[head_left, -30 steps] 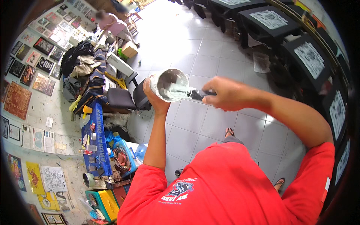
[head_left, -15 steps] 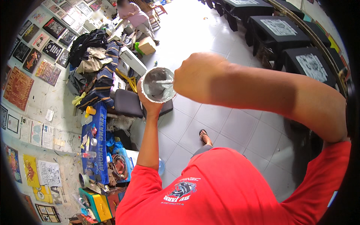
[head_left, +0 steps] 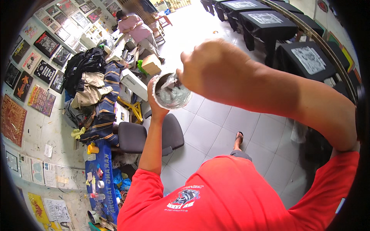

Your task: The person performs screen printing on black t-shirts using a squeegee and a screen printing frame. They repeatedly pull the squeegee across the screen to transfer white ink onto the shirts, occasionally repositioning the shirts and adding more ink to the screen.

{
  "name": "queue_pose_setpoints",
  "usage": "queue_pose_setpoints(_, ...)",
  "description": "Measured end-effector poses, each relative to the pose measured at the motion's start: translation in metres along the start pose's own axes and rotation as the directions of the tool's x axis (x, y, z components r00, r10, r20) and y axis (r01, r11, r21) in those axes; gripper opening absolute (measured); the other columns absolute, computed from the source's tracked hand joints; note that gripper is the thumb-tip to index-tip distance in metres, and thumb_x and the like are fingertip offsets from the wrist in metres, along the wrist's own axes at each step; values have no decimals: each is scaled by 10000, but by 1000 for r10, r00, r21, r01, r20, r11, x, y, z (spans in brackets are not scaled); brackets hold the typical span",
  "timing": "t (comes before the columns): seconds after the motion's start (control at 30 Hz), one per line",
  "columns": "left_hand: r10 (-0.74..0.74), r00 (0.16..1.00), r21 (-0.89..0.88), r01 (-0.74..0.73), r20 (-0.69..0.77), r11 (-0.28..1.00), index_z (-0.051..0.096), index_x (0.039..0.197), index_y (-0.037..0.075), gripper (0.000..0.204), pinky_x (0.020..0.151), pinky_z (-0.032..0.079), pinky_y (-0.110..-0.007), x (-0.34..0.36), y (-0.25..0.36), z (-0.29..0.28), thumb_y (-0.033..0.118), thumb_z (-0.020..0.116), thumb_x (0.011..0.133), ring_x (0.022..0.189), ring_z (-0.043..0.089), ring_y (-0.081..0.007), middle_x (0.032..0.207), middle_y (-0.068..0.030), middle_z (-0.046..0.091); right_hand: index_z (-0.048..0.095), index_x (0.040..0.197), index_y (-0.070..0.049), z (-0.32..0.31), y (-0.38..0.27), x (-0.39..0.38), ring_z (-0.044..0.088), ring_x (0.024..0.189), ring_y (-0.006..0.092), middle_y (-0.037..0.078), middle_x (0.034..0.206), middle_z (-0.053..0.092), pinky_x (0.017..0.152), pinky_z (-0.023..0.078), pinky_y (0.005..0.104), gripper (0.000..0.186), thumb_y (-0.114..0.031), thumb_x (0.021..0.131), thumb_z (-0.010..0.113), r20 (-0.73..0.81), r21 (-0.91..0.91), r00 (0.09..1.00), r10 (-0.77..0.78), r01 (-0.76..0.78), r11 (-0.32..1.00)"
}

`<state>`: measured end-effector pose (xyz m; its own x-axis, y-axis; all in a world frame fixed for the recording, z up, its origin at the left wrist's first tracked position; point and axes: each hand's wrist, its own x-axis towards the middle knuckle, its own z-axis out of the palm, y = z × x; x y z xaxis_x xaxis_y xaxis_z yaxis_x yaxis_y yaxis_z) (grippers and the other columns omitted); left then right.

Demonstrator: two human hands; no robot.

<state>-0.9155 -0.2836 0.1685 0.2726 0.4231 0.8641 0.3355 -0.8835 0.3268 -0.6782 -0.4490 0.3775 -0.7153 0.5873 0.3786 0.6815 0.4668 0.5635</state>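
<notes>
My left hand (head_left: 155, 102) is wrapped around the side of a round tub (head_left: 180, 106), held up in front of me. Thick grey paste (head_left: 175, 95) coats its inside, and its mouth faces up toward me. My right hand (head_left: 216, 69) is closed above the tub's right rim. From under its fingers a paste-covered stirring stick (head_left: 168, 82) slants down into the tub. The stick's grip is hidden inside my fist, and its lower end is lost in the paste.
Black shirts with white prints (head_left: 308, 59) lie on stands along the right. Left are a dark chair (head_left: 132, 137), a clothes pile (head_left: 90, 82) and a blue-covered table (head_left: 102, 173) bearing a yellow cup (head_left: 92, 148). A person (head_left: 137, 29) stands at the far left; grey tiles (head_left: 216, 127) cover the floor.
The tub appears further right and more of its paste shows. My right hand has risen a little over it, still gripping the stick. My view has shifted, and my foot shows further right.
</notes>
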Motion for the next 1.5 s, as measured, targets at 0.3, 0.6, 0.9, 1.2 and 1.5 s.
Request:
queue_pose_setpoints(0.3,212,977,348,-196,-10,917,397,1342,25,951,1040,375,-513,104,-156,68,343,877,586,1208,484,-401,1286,-198,509,654,966,30,154,144,69,675,617,248,144,724,664,537,527,366,181,-69,827,594,367,379,930,-14,-136,916)
queue_pose_setpoints(0.6,187,973,346,-130,-135,929,307,1390,20,1050,1071,339,-540,180,-329,140,534,833,640,1264,423,-396,1359,-207,420,628,983,52,331,248,155,628,671,332,217,739,630,657,496,438,199,-110,892,556,641,707,766,36,-608,361)
queue_pose_setpoints(0.9,155,934,260,-70,-323,963,302,1390,64,987,1083,347,-487,291,-538,218,364,886,652,1299,381,-336,1358,-165,373,599,1238,-26,495,305,278,563,568,137,62,708,608,561,485,334,358,-240,953,562,762,623,642,79,-696,-357)
queue_pose_setpoints(1.2,-9,959,-78,-14,-283,997,275,1412,56,979,1111,315,-474,388,-719,353,295,874,676,1294,406,-336,1397,-174,378,616,1209,-9,657,416,336,472,496,63,8,684,548,441,381,242,301,-164,958,552,754,614,598,272,-495,-615)
queue_pose_setpoints(1.5,-60,975,92,81,-214,992,300,1381,67,1055,1068,361,-473,463,-872,503,292,921,559,1250,438,-328,1329,-161,416,625,1234,-49,828,573,338,457,492,47,-17,685,548,430,365,224,307,-171,957,570,784,548,582,214,-488,-679)
